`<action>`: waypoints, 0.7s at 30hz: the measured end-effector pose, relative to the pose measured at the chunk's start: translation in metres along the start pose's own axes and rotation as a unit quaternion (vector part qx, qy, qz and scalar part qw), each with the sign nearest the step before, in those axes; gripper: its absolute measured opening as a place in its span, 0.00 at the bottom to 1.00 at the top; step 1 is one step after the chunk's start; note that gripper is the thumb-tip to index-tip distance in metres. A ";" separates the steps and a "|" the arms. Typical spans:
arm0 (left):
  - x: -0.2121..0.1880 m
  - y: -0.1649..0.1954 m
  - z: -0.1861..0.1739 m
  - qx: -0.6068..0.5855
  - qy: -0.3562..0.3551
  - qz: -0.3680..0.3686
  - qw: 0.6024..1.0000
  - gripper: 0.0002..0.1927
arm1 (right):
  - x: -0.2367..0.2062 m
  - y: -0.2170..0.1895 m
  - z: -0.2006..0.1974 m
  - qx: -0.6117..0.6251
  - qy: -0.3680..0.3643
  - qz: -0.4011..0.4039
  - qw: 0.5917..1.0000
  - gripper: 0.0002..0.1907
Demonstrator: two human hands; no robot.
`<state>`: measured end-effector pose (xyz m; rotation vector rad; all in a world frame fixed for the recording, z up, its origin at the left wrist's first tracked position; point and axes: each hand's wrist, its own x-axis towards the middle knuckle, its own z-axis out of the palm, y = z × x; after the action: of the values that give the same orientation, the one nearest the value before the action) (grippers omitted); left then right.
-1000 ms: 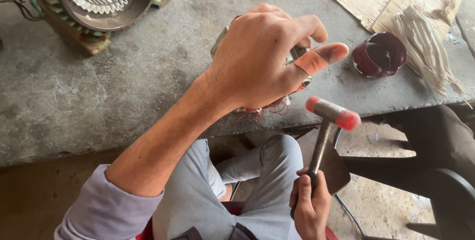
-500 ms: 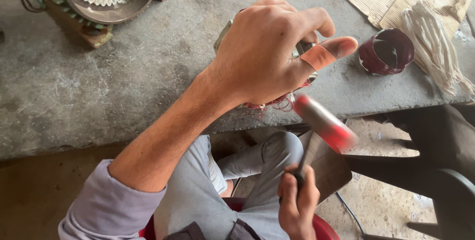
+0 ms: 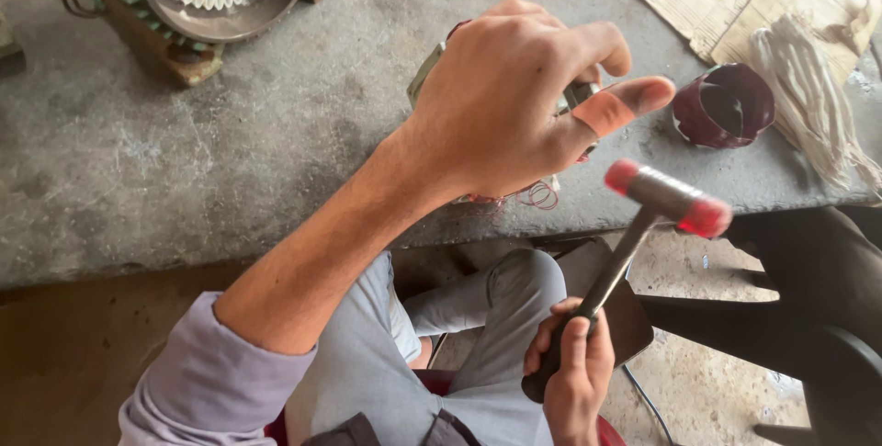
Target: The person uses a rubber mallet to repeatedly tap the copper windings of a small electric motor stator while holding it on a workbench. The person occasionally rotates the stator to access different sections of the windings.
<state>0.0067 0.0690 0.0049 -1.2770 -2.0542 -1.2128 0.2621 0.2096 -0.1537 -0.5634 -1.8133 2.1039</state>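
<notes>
On the grey worktop [image 3: 211, 170], the left hand [image 3: 514, 101] clamps a small metal part [image 3: 574, 97] near the edge; it looks stiff and heavy. The right hand [image 3: 574, 382] clenches a red-tipped mallet [image 3: 666, 200] low on its handle, head raised.

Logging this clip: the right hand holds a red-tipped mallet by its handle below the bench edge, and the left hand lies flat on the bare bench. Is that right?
Not quite. The left hand is not flat on bare bench: its fingers curl around a metal part on the bench. The right hand does hold the red-tipped mallet below the edge. The head view shows this.
</notes>
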 end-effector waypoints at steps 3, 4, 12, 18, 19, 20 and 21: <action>0.000 0.000 0.001 -0.009 0.014 0.006 1.000 0.28 | 0.007 -0.005 0.006 0.031 -0.004 0.000 1.000 0.17; 0.001 0.000 0.001 -0.011 0.014 0.009 1.000 0.28 | 0.009 -0.007 0.007 0.038 -0.010 -0.002 0.999 0.17; -0.001 0.000 0.000 -0.036 0.024 0.012 0.999 0.27 | 0.013 -0.025 -0.010 0.030 -0.040 0.119 0.992 0.18; -0.001 -0.001 0.000 0.006 0.015 0.018 1.000 0.25 | 0.004 -0.022 -0.009 0.242 -0.139 0.183 0.943 0.23; -0.001 -0.001 0.000 0.007 0.015 0.017 1.000 0.25 | 0.003 -0.022 -0.010 0.293 -0.160 0.196 0.922 0.24; -0.001 -0.001 -0.001 0.006 0.015 0.015 1.000 0.25 | 0.002 -0.023 -0.011 0.335 -0.188 0.204 0.901 0.24; -0.002 -0.002 -0.001 0.001 0.017 0.015 1.000 0.25 | 0.000 -0.023 -0.012 0.376 -0.216 0.210 0.876 0.24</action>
<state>0.0061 0.0672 0.0032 -1.2724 -2.0063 -1.2097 0.2669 0.2237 -0.1325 -0.2941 -0.8960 3.1695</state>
